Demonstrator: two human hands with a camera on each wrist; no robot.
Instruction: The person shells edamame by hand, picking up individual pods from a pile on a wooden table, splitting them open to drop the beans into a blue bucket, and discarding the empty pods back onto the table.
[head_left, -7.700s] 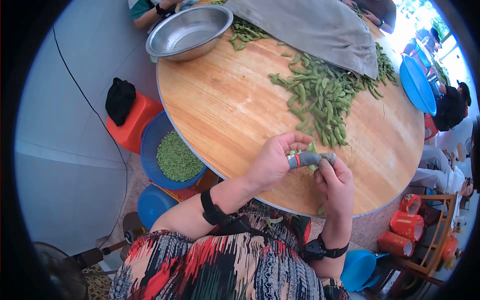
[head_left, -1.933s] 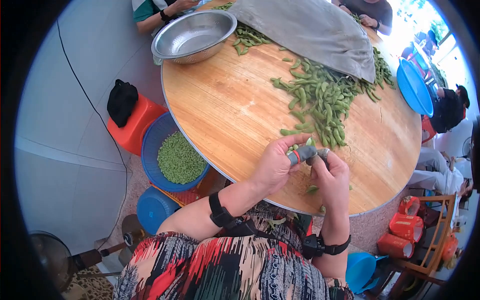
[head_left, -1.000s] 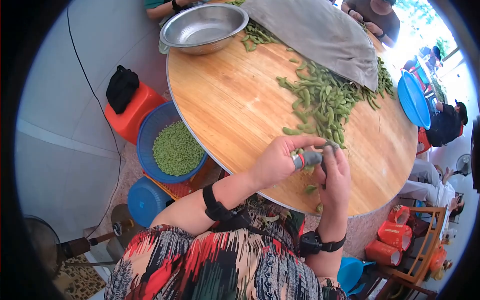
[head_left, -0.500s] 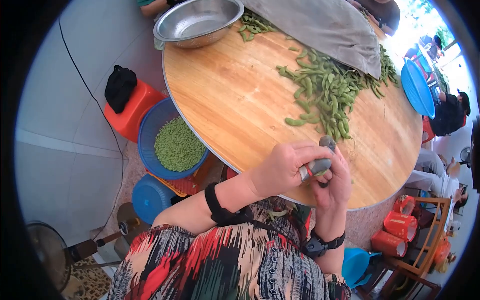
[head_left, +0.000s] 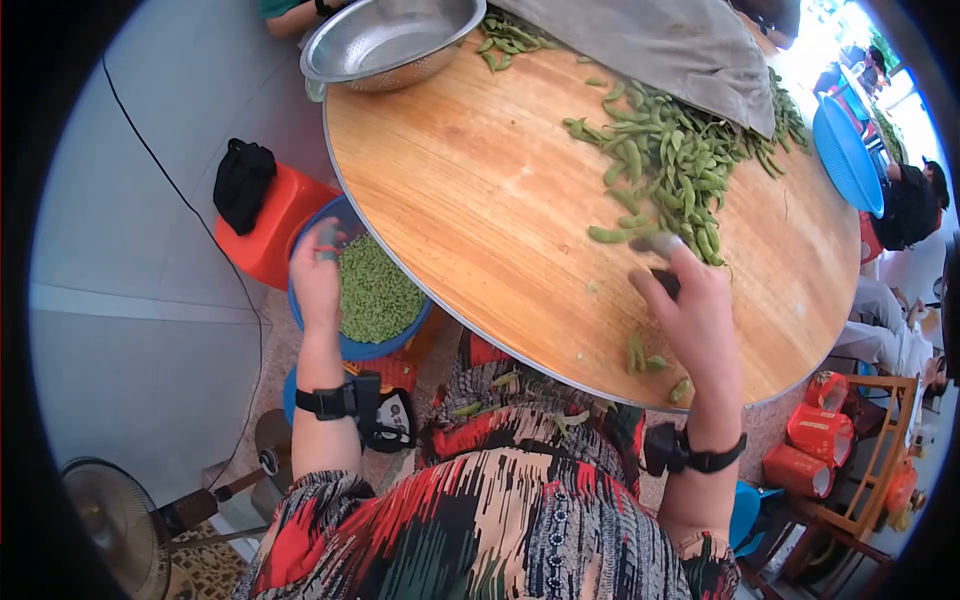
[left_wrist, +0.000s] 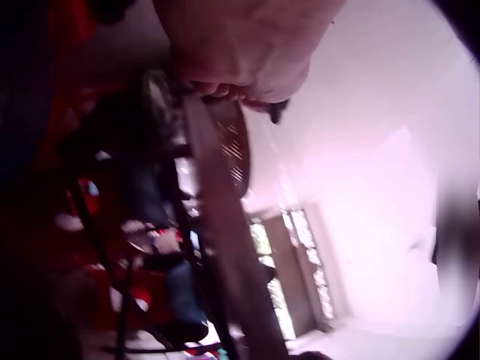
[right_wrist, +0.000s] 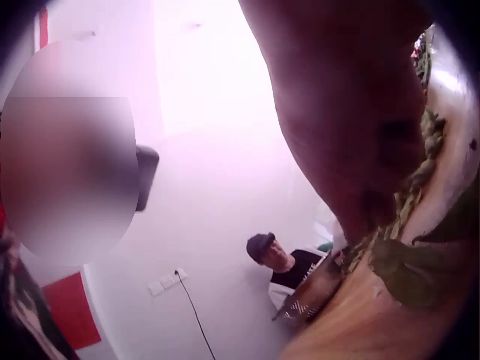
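My left hand point(head_left: 318, 262) hangs off the table's left side over a blue basket point(head_left: 300, 262) of shelled green beans point(head_left: 375, 292), fingers loosely extended, a grey cover on one fingertip. My right hand point(head_left: 660, 264) reaches forward over the round wooden table point(head_left: 480, 190). Its covered fingertip touches the near edge of the heap of green pods point(head_left: 680, 160), beside a single pod point(head_left: 610, 235). Nothing shows in its grasp. In the right wrist view the palm point(right_wrist: 345, 112) hovers above pods point(right_wrist: 420, 176) on the wood. The left wrist view is blurred.
Several empty pods point(head_left: 648, 357) lie near the table's front edge. A steel bowl point(head_left: 390, 40) and a grey cloth point(head_left: 650, 40) sit at the far side. A red stool point(head_left: 280, 230) carrying a black bag point(head_left: 243, 185) stands left of the basket. Another blue basket point(head_left: 845, 150) is at right.
The hands, joined over a pod at the table edge, have parted. The left swung out over the bean basket. The right stretched toward the pod heap.
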